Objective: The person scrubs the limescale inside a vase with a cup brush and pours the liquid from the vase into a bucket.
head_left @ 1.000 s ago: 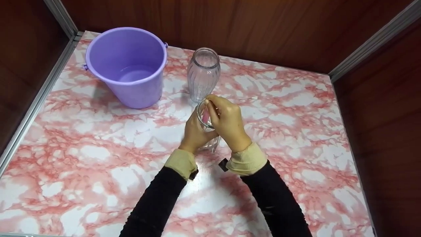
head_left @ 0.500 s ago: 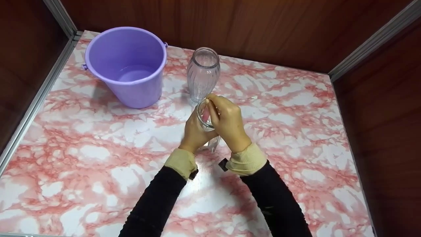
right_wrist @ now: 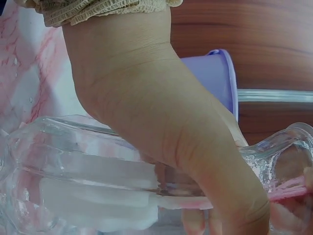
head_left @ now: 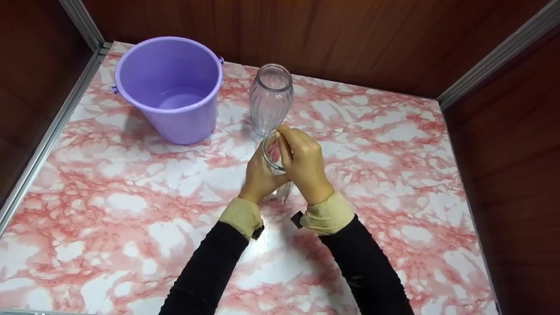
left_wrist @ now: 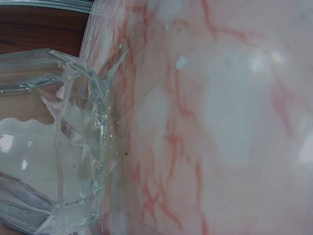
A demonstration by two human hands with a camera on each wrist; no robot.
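Observation:
In the head view my left hand (head_left: 259,177) grips a clear glass vase (head_left: 285,190) around its upper part, mouth tilted up. Over its rim, my right hand (head_left: 305,162) pinches the pink handle (head_left: 275,153) of a bottle brush. The right wrist view, looking across at my left hand (right_wrist: 166,107) around the glass, shows the brush's white head (right_wrist: 102,200) inside the vase and its pink handle (right_wrist: 288,190) running up through the neck. Close to the table, the vase's thick base (left_wrist: 93,147) appears in the left wrist view.
A second ribbed glass vase (head_left: 270,103) stands upright just beyond my hands. The purple bucket (head_left: 188,124) is at the back left, a little liquid seeming to lie at its bottom. Dark wood panels (head_left: 350,39) border the red-and-white marbled table (head_left: 131,245).
The pink handle has shifted slightly within the vase mouth, and less of it shows. Both hands keep nearly the same place and hold; the bucket and second vase stay put.

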